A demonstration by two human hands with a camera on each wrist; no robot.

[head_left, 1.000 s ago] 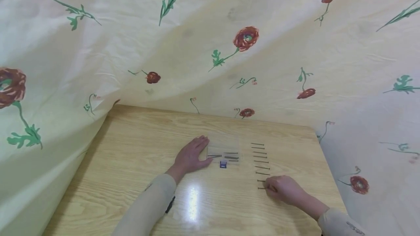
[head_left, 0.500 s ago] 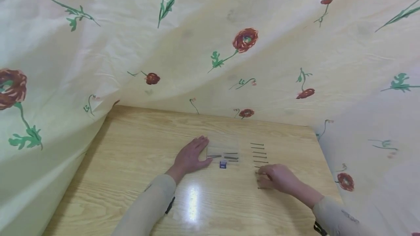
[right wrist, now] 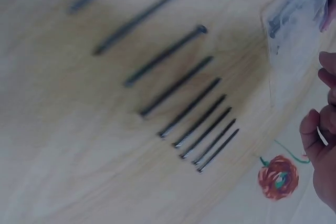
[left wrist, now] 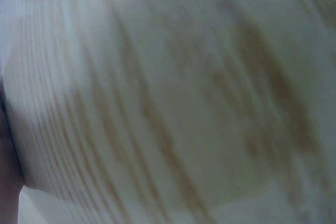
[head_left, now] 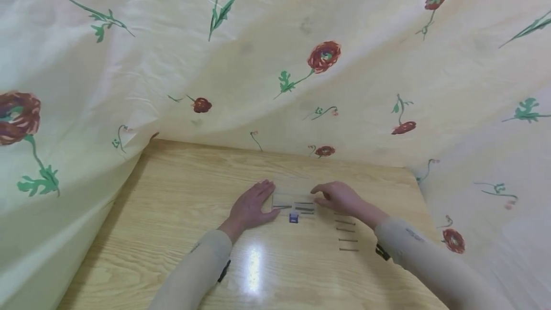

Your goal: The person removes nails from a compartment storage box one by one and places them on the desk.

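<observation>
A clear plastic box (head_left: 282,199) with a blue latch (head_left: 293,218) lies toward the counter's (head_left: 185,190) far edge, a few nails inside. The left hand (head_left: 251,209) rests against its left side, thumb spread wide from straight fingers. The right hand (head_left: 342,198) is by the box's right side, fingers bent; whether they hold anything cannot be told. Nine loose nails (right wrist: 190,106) lie in a row toward the counter's right edge.
</observation>
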